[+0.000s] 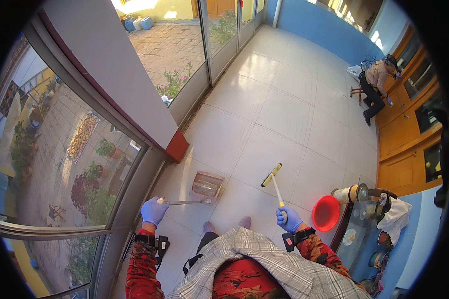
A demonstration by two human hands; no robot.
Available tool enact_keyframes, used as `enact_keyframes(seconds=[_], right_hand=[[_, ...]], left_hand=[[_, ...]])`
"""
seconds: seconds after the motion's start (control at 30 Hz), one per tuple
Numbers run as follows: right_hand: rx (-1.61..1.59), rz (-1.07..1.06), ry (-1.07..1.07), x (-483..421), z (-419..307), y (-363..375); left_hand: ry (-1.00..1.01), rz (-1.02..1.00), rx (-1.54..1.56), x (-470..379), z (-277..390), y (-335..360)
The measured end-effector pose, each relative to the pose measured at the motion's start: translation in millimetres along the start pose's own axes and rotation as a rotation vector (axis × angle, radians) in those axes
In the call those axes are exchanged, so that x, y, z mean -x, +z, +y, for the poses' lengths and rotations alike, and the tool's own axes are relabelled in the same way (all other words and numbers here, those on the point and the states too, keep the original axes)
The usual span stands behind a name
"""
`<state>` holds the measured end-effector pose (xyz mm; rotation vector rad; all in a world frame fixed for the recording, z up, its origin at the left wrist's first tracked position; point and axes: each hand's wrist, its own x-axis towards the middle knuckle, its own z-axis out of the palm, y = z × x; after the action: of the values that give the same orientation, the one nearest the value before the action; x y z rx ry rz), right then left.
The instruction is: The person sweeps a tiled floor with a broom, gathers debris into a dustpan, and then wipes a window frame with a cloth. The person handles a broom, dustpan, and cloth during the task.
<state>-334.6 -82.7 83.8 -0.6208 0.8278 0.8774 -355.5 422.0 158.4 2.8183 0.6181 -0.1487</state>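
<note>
My left hand (155, 212), in a blue glove, grips the end of a dustpan's handle (185, 202). The pinkish dustpan (208, 187) rests on the tiled floor ahead and to the left, with what looks like a clear plastic piece (205, 187) inside. In my gloved right hand (288, 219) is the handle of a window squeegee (278, 190), pale with a yellow grip. Its yellow and black head (272, 175) points away from me, over the floor to the right of the dustpan; whether it touches the tiles I cannot tell.
A red basin (326, 213) stands right of my right hand, beside a glass-topped table (353, 235) with a white cloth (396, 218). Glazed panels and a red-footed pillar (177, 145) line the left. At the far right a person (377, 82) bends by wooden cabinets (400, 145), near a stool (356, 92).
</note>
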Motion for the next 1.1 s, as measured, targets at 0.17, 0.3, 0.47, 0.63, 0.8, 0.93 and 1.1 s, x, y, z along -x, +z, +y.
enact_keyframes(seconds=[0.17,0.3,0.47,0.63,0.8,0.93,1.1], right_hand=[[-0.012,-0.006,-0.003,8.5,-37.4,-16.9],[0.049,-0.002,-0.032,0.5,-58.3,-2.7],[0.170,0.024,-0.048,-36.8,-99.9,48.6],[0.269,0.143,-0.031,-94.7,-142.6,134.1],[0.358,0.168,0.007,-151.4,-183.6,227.1],[0.485,0.205,0.016,-191.7,-204.4,285.8],[0.694,0.259,0.035,-235.6,-212.7,334.3]], left_hand=[[0.016,0.018,-0.017,-59.4,62.8,0.7],[0.033,-0.010,-0.033,-108.2,100.7,2.1],[0.089,-0.039,-0.051,-193.8,130.2,8.3],[0.052,-0.064,-0.035,-286.6,138.7,13.3],[0.090,-0.070,0.019,-352.6,134.4,10.3],[0.109,-0.103,0.004,-381.9,123.3,4.3],[0.104,-0.089,0.025,-389.3,114.6,2.3]])
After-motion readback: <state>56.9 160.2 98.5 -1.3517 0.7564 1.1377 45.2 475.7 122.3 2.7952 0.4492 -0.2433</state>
